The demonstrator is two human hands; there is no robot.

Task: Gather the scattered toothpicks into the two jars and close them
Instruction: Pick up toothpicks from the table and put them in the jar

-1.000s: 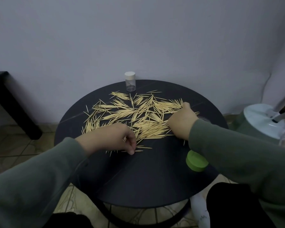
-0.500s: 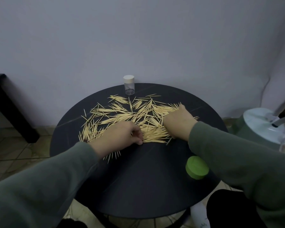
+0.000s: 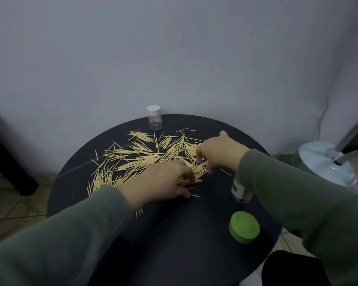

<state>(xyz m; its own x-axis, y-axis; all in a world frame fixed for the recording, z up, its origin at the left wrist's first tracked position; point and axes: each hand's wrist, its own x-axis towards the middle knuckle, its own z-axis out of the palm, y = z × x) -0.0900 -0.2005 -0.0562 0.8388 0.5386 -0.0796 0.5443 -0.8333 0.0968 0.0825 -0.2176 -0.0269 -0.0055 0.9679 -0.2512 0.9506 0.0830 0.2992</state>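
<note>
Toothpicks lie scattered in a broad pale heap across the far half of the round black desk, the landmark for everything else. At the heap's near edge, toward the desk's middle, the left hand rests on the sticks with its fingers curled down into them, its grip drawn together on a small bunch. Just beyond it, toward the desk's right rim, the right hand also reaches into the heap, fingers bent and pinching several sticks, thumb lifted. Both arms wear grey-green sleeves. Near the desk's right rim, under the right forearm, stands an open jar with a green-and-white label, partly hidden by the sleeve. A round green lid lies flat near the desk's front right edge, apart from that jar. At the desk's far edge, just behind the heap, stands a small clear jar upright with its white cap on.
</note>
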